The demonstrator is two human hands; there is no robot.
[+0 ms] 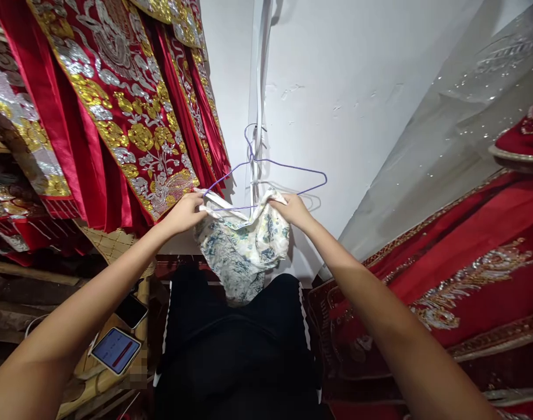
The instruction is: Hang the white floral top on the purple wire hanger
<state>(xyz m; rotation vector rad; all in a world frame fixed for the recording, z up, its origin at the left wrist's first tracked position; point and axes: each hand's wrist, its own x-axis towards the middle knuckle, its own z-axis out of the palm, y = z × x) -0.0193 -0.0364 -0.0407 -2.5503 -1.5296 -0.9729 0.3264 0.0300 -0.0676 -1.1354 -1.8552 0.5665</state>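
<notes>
Floral cloth, cream with blue-grey print, is hanging bunched between two raised hands in front of a white wall, its long axis running downward toward the person's black-clad lap. The left hand is pinching the cloth's upper left edge, where a white strap shows, fingers closed tight on the fabric. The right hand is gripping the upper right edge the same way, fingers curled over the soft, crumpled material. Just above both hands a thin purple wire hanger is lying with its bar level, left to right, its hook pointing up; the cloth's top edge is touching the bar. Open room lies above and to the right of the hanger along the bare wall. Close on the left, red robes stiff with gold and silver embroidery are crowding the left hand. On the right, another red embroidered garment is spreading beside the forearm. Lower left, a lit phone is resting on a woven bamboo surface.
</notes>
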